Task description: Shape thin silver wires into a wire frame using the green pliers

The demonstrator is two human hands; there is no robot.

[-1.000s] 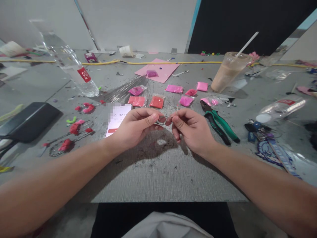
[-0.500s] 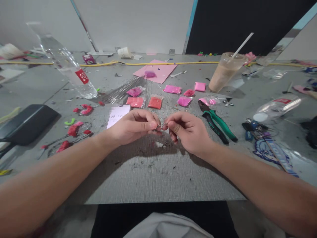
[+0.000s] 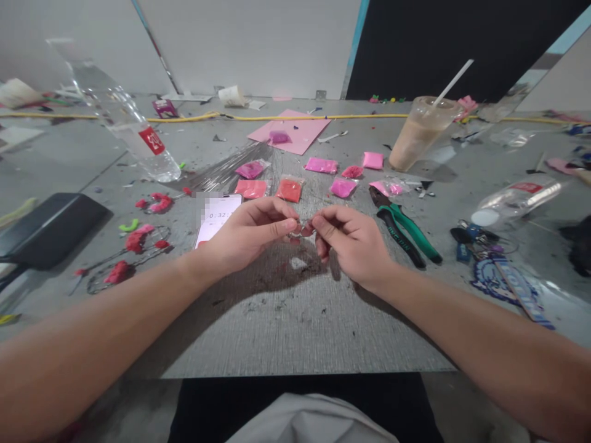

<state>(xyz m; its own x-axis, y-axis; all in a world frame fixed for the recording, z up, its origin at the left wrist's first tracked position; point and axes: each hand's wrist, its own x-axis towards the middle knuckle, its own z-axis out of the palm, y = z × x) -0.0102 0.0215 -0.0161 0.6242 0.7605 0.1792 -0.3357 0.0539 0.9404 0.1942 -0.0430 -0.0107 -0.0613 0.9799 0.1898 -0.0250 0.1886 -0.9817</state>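
Close together over the middle of the table, my left hand point(image 3: 253, 234) and my right hand point(image 3: 353, 246) both pinch a small, thin piece of bent wire point(image 3: 305, 230). Thumb and forefinger are pressed together on each hand, and the fingertips hide most of the wire. A phone point(image 3: 215, 221) showing a timer lies partly behind my left hand. Green-and-black pliers point(image 3: 406, 231) rest to the right of my right hand. Beyond my hands are an orange clay packet point(image 3: 290, 189) and several pink ones. A bundle of thin straight wires point(image 3: 226, 169) lies farther back on the left.
Red clay-and-wire pieces point(image 3: 136, 240) and a black box-like object point(image 3: 53, 231) are on the left. A tilted-looking water bottle point(image 3: 152, 151) and a drink cup with a straw point(image 3: 415, 135) stand farther back. Keys with charms point(image 3: 503, 277) and a lying bottle point(image 3: 517, 200) are at right.
My left fingertips have shifted slightly up and to the right, and my right hand a little to the right. Both keep their pinch on the wire.
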